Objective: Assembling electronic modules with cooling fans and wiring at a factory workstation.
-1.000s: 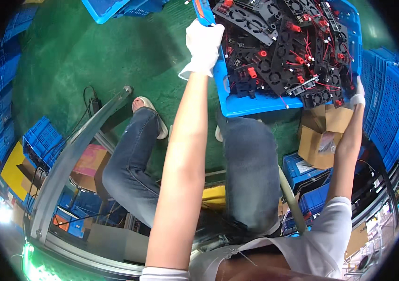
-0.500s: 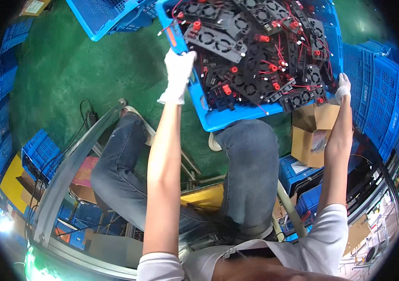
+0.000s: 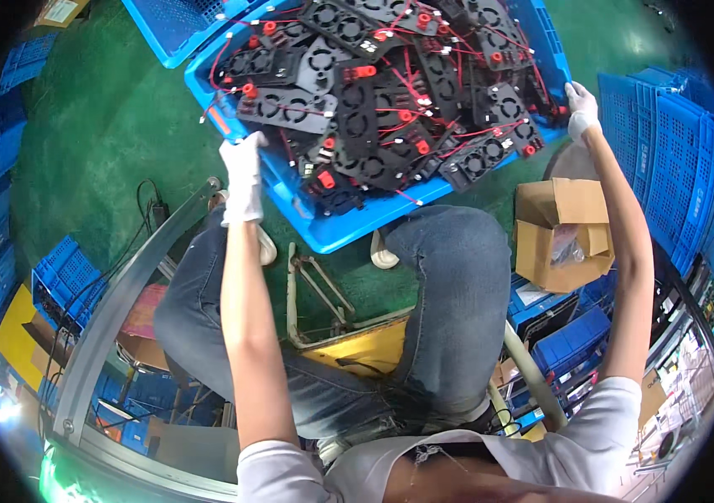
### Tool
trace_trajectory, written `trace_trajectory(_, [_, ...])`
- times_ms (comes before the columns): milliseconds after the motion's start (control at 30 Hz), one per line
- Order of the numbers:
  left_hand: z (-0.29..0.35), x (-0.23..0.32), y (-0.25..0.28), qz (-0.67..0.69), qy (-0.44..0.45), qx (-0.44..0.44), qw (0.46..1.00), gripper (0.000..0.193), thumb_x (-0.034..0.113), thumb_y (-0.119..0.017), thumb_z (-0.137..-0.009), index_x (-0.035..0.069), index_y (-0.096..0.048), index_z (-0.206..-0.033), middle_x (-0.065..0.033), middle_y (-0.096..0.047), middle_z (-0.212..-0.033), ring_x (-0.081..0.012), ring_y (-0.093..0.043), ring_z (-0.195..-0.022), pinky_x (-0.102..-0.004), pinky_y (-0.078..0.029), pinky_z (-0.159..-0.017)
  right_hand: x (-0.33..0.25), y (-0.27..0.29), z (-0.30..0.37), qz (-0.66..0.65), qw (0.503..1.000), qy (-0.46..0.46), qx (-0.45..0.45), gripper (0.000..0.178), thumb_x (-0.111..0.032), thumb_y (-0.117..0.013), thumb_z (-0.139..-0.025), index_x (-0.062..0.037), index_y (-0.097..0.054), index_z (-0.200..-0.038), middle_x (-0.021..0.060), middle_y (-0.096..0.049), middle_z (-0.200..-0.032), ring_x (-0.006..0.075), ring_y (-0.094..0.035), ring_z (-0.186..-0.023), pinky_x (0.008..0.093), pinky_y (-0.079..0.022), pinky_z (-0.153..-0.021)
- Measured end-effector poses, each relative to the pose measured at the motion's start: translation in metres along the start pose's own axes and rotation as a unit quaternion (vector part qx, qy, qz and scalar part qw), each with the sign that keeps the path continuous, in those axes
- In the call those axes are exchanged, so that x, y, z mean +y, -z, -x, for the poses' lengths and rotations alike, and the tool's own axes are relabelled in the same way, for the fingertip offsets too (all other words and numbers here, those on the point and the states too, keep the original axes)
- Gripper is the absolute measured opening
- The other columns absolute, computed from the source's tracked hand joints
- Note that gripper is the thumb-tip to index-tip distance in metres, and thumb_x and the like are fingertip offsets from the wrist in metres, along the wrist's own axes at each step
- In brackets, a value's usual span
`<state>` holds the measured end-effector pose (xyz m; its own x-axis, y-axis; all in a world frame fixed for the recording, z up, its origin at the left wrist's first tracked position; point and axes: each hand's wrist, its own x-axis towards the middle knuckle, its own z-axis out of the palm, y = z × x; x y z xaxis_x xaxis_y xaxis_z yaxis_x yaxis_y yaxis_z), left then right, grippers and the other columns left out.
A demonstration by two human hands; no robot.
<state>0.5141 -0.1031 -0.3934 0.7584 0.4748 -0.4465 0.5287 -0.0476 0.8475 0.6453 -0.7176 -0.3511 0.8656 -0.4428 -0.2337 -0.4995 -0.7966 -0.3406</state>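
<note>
A blue plastic crate (image 3: 323, 233), heaped with black fan housings (image 3: 355, 113) that carry red and black wires and red plugs, hangs in front of my knees, tilted in the view. My white-gloved left hand (image 3: 244, 178) is closed on the crate's left rim. On the opposite side, my gloved right hand (image 3: 582, 111) grips the rim near its corner. Some fingers of both hands are hidden by the crate wall. The far end of the crate runs out of the top of the view.
Another blue crate (image 3: 160, 42) stands at the far left, close to this one. Stacked blue crates (image 3: 667, 159) line the right side. Below my right arm is an opened cardboard box (image 3: 562, 272). A grey metal frame (image 3: 106, 335) rises left of my legs, over green floor (image 3: 97, 142).
The loaded crate has swung leftward and turned a little, both hands keeping hold of it. More of the cardboard box on the right now shows.
</note>
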Motion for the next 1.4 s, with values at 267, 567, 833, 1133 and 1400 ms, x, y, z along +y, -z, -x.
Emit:
trace_trajectory(267, [-0.006, -0.003, -0.003, -0.068, -0.003, 0.063, 0.996, 0.022, 0.006, -0.068, -0.060, 0.010, -0.047, -0.056, 0.0061, -0.044, -0.054, -0.0066, -0.038, -0.048, -0.0266, -0.031, -0.047, 0.003, 0.004, 0.005, -0.155, 0.981, -0.013, -0.120, 0.033, -0.022, -0.058, -0.091, 0.0005, -0.061, -0.114, 0.0041, -0.068, -0.096, 0.0082, -0.058, -0.081, 0.0249, -0.047, -0.076])
trace_trajectory(567, [-0.001, 0.012, -0.017, -0.137, 0.009, 0.100, 0.985, 0.021, 0.008, -0.068, -0.060, 0.007, -0.047, -0.056, 0.0047, -0.045, -0.054, -0.0085, -0.038, -0.049, -0.0281, -0.033, -0.048, 0.034, -0.001, -0.002, -0.168, 0.972, -0.059, -0.151, 0.037, -0.021, -0.060, -0.090, 0.0029, -0.058, -0.118, 0.0069, -0.067, -0.105, 0.0106, -0.059, -0.088, 0.0259, -0.046, -0.082])
trace_trajectory(833, [0.020, 0.013, -0.010, -0.226, 0.003, 0.130, 0.965, 0.047, 0.025, -0.074, -0.071, 0.001, -0.053, -0.106, -0.0132, -0.060, -0.087, -0.0277, -0.058, -0.078, -0.0386, -0.046, -0.075, 0.034, -0.011, 0.001, -0.091, 0.987, -0.012, -0.131, 0.040, -0.026, -0.062, -0.088, 0.0006, -0.059, -0.118, 0.0086, -0.067, -0.108, 0.0111, -0.060, -0.093, 0.0261, -0.045, -0.086])
trace_trajectory(1133, [-0.004, 0.051, -0.041, -0.337, -0.193, 0.143, 0.910, 0.068, 0.005, -0.047, -0.074, 0.000, -0.030, -0.139, -0.0335, -0.016, -0.144, -0.0470, -0.022, -0.133, -0.0468, -0.017, -0.112, 0.013, -0.014, -0.020, -0.059, 0.986, -0.029, -0.151, 0.047, -0.030, -0.056, -0.090, 0.0011, -0.053, -0.124, 0.0161, -0.057, -0.123, 0.0220, -0.055, -0.111, 0.0321, -0.040, -0.096])
trace_trajectory(1400, [0.038, 0.054, -0.079, -0.366, -0.201, 0.037, 0.908, 0.056, 0.002, -0.042, -0.078, -0.009, -0.035, -0.132, -0.0259, -0.039, -0.137, -0.0404, -0.034, -0.129, -0.0467, -0.018, -0.112, -0.300, -0.026, 0.069, -0.200, 0.877, 0.437, -0.017, 0.029, -0.022, -0.062, -0.084, -0.0015, -0.061, -0.105, 0.0175, -0.063, -0.104, 0.0278, -0.059, -0.100, 0.0354, -0.046, -0.086])
